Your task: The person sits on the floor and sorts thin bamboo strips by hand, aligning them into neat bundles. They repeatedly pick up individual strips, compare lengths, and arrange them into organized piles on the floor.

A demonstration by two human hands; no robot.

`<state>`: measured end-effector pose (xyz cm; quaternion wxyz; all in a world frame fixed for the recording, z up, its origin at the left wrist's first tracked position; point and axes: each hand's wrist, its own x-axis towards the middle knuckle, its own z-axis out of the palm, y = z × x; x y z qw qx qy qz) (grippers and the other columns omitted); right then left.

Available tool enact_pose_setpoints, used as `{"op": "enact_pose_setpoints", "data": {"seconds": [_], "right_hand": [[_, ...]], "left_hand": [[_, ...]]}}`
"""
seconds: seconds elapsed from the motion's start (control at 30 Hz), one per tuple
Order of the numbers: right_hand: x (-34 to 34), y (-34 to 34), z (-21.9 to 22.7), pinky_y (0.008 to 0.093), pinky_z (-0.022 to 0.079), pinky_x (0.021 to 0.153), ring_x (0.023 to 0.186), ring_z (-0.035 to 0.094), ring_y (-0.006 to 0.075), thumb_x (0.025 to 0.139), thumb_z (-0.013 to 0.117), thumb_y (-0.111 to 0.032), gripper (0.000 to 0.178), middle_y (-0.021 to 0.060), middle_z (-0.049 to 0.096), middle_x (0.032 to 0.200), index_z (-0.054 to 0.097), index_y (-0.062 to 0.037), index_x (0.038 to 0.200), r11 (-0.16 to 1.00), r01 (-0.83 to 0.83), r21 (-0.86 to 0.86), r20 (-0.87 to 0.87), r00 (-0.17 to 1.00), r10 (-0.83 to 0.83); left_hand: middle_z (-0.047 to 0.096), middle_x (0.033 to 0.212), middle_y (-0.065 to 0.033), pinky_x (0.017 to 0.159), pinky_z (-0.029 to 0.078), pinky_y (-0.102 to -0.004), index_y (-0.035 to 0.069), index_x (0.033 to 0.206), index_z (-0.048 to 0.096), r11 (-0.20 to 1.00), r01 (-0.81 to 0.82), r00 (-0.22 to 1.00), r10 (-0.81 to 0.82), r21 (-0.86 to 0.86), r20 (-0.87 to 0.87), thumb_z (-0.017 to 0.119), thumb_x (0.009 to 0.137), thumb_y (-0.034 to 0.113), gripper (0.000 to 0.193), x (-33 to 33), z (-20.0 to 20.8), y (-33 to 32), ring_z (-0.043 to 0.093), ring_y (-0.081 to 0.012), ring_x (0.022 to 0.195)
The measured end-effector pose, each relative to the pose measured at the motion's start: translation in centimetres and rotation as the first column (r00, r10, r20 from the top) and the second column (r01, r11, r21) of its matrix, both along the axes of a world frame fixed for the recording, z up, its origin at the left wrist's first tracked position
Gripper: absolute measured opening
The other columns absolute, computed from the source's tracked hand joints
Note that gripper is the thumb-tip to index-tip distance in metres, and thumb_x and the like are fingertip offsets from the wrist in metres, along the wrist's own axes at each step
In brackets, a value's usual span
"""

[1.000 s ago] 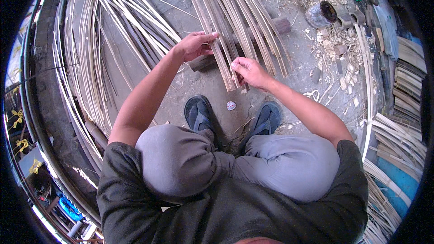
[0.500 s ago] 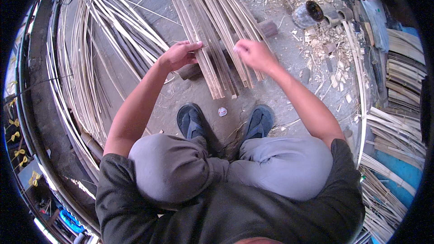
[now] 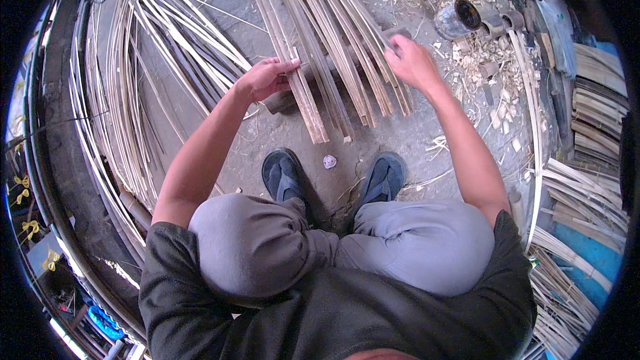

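Long, thin bamboo strips (image 3: pixel 307 110) run away from me, fanned out over a short round log (image 3: pixel 283 102) on the floor. My left hand (image 3: pixel 268 80) is closed on the leftmost strips, thumb on top and fingers around their left edge. At the right edge of the fan is my right hand (image 3: pixel 412 63), fingers curled in beside the outermost strips (image 3: pixel 383 87). Whatever sits between those fingertips is hidden. The near strip ends lie just beyond my sandals (image 3: pixel 283 172).
Loose pale strips (image 3: pixel 120 87) spread across the floor at left. Wood shavings (image 3: pixel 497 70) surround a dark-mouthed metal can (image 3: pixel 459 20) at right. Stacked strips (image 3: pixel 597 107) line the far right. A small round scrap (image 3: pixel 329 161) lies between my feet.
My right hand has moved right and slightly away from me, from over the strips to their right edge. The right-hand strips have spread rightward. My left hand has stayed in place.
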<state>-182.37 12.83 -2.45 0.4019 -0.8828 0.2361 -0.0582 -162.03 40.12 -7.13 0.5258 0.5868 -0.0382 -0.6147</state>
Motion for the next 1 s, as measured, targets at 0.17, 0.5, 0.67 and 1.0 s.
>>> {"op": "enact_pose_setpoints", "data": {"seconds": [0.17,0.5,0.67,1.0], "right_hand": [[1.2,6.9,0.6,0.0207,0.034,0.046,0.053,0.041,0.0003,0.102,0.049,-0.026,0.026,-0.0074,0.045,0.060,0.060,-0.0058,0.089,0.885,0.014,0.465,0.311,0.934,-0.178],[0.0,7.8,-7.5,0.0374,0.044,0.052,0.052,0.057,0.0192,0.099,0.050,-0.030,0.031,0.0103,0.055,0.059,0.061,-0.0029,0.089,0.996,0.076,-0.035,0.234,0.970,-0.065],[0.6,7.2,-5.5,0.0444,0.048,0.067,0.081,0.063,0.0333,0.094,0.056,-0.030,0.030,0.0190,0.063,0.090,0.056,-0.0026,0.105,0.998,0.044,-0.048,0.128,0.991,-0.037],[0.3,12.0,-4.3,0.0481,0.052,0.080,0.093,0.060,0.0377,0.079,0.073,-0.031,0.044,0.0181,0.055,0.097,0.049,-0.0018,0.101,0.827,-0.477,-0.296,-0.322,0.865,0.384]], "left_hand": [[0.068,0.089,0.0009,0.070,0.053,-0.0249,0.007,0.103,0.065,1.000,0.006,1.000,-0.006,0.031,-0.008,0.060,0.096,0.030,0.024,0.7,-0.9,0.7,0.064,-0.0089,0.077],[0.068,0.093,0.0006,0.074,0.052,-0.0275,0.009,0.105,0.063,0.998,-0.035,0.999,0.036,0.052,-0.026,0.062,0.095,0.030,0.023,0.3,-0.3,1.1,0.064,-0.0109,0.081],[0.069,0.098,-0.0033,0.081,0.054,-0.0307,0.008,0.107,0.060,0.999,-0.035,0.996,0.037,0.026,-0.079,0.060,0.096,0.028,0.023,0.5,-0.7,1.3,0.066,-0.0143,0.088],[0.070,0.097,-0.0051,0.076,0.055,-0.0313,0.007,0.105,0.059,0.997,-0.066,0.993,0.070,0.041,-0.091,0.058,0.097,0.027,0.021,-0.2,0.0,0.4,0.067,-0.0162,0.087]]}}
